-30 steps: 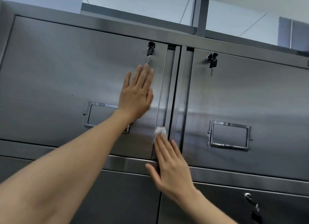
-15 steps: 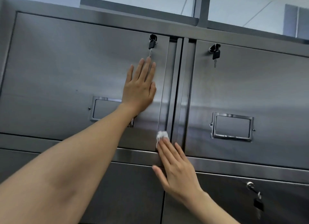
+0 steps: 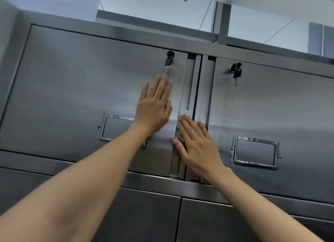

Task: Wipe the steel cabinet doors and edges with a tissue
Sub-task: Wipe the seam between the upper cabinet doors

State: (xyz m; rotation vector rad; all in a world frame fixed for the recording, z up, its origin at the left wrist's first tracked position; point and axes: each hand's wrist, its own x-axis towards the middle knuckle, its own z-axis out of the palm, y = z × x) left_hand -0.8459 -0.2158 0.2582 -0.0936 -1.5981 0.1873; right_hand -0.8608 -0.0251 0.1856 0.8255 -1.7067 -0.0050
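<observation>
Two upper steel cabinet doors fill the view, the left door (image 3: 72,89) and the right door (image 3: 282,111). My left hand (image 3: 155,109) lies flat with straight fingers on the left door, just below its key (image 3: 168,61). My right hand (image 3: 197,146) presses a small white tissue (image 3: 182,115) under its straight fingers onto the left door's right edge, at the vertical strip (image 3: 197,89) between the doors. Most of the tissue is hidden under the fingers.
A second key (image 3: 236,73) hangs in the right door's lock. Each door carries a chrome label frame, the left frame (image 3: 115,129) and the right frame (image 3: 254,152). A horizontal rail (image 3: 159,184) separates these from two lower doors. Glass panels rise above the cabinet.
My right hand has slid the tissue up the door's edge from near the bottom rail to about mid-height. My left hand has stayed flat on the left door.
</observation>
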